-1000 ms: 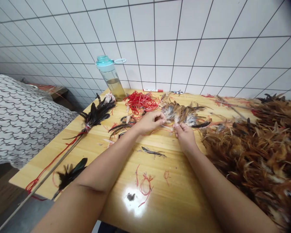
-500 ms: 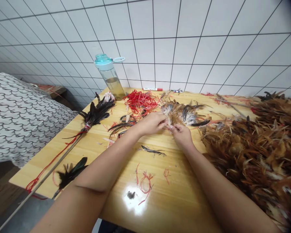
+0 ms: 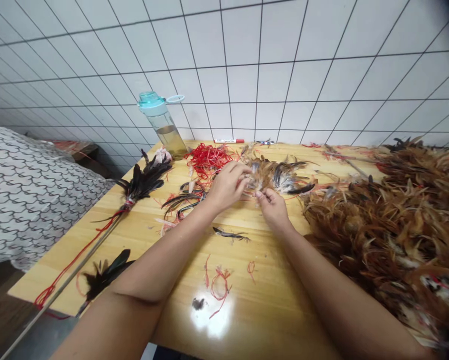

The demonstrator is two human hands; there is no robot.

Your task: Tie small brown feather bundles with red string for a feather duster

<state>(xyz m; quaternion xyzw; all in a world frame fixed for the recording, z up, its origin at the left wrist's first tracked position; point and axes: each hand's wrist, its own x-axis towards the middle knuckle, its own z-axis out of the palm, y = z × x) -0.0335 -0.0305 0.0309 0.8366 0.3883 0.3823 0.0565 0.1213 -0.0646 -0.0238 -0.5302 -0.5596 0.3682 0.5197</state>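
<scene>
A pile of brown, grey and black feathers (image 3: 284, 175) lies on the table in front of both hands. My right hand (image 3: 274, 207) pinches the base of a small brown feather bunch (image 3: 262, 179) between thumb and fingers. Just to its left, my left hand (image 3: 228, 186) is open, its fingers curved and apart by that bunch. Behind my left hand lies a tangle of red string (image 3: 209, 157). Dark loose feathers (image 3: 185, 200) are scattered left of my left wrist. One thin dark feather (image 3: 230, 234) lies between my forearms.
A stick with black feathers (image 3: 144, 182) tied on by red string crosses the table's left side. A bottle (image 3: 168, 135) stands at the back near a red-and-white marker (image 3: 229, 141). A large heap of brown feathers (image 3: 378, 230) covers the right. Red string scraps (image 3: 220, 286) lie in front.
My left hand has parted from the right hand's fingertips and its fingers have opened. My right hand still pinches the feather bunch. The view has shifted slightly.
</scene>
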